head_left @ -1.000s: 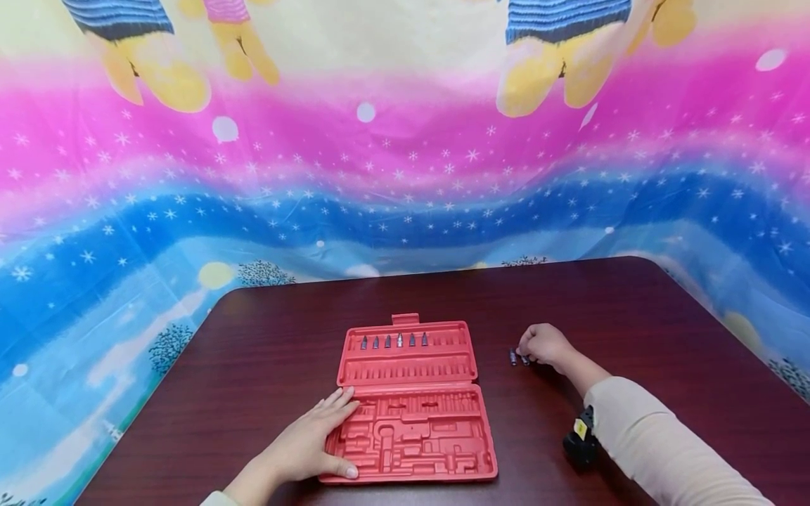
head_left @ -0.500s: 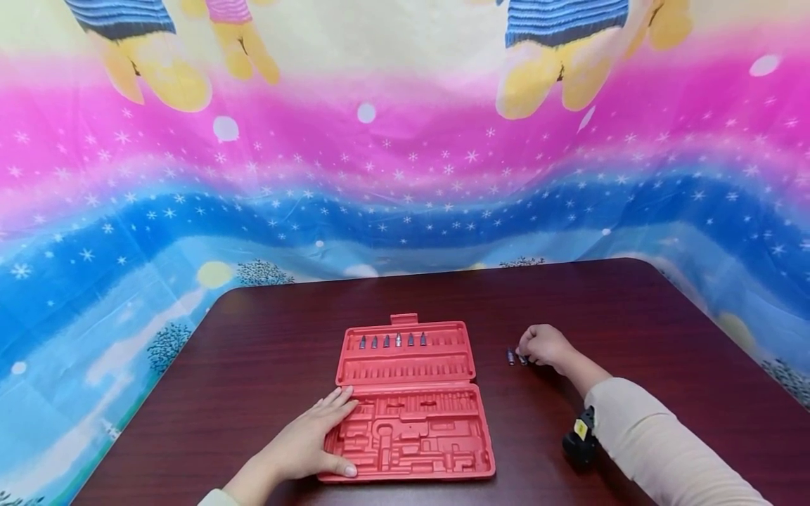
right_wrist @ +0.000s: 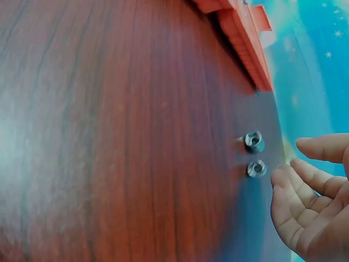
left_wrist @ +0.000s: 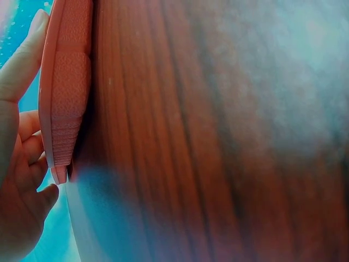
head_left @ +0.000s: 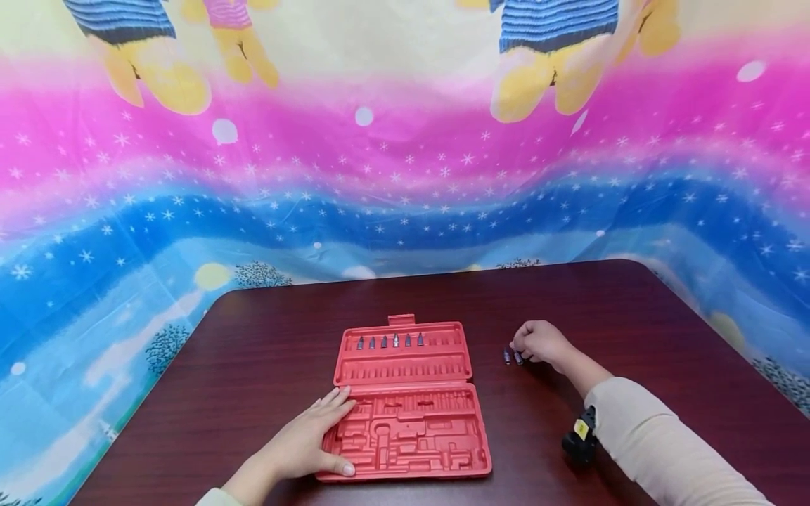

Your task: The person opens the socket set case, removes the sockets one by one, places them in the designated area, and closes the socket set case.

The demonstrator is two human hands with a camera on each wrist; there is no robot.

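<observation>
An opened red plastic tool case (head_left: 405, 384) lies on the table, with several small screwdriver bits (head_left: 396, 341) standing in its upper slots. My left hand (head_left: 308, 437) rests along the left edge of the case, fingers extended and thumb on the front corner; the left wrist view shows this hand (left_wrist: 22, 158) beside the red case side (left_wrist: 70, 82). My right hand (head_left: 543, 343) is over the far ends of two small metal sockets (head_left: 507, 357). In the right wrist view, both sockets (right_wrist: 254, 141) lie on the table, and the right hand (right_wrist: 316, 202) has thumb and fingers apart, holding neither.
The dark wooden table (head_left: 266, 365) has rounded far corners. A patterned fabric backdrop (head_left: 405, 211) hangs around its far and side edges. A black wrist camera (head_left: 579, 437) is worn at the right sleeve (head_left: 658, 429).
My right hand has lifted slightly from the right-hand socket, which now shows more fully. The left hand stays on the case. The head view has shifted slightly.
</observation>
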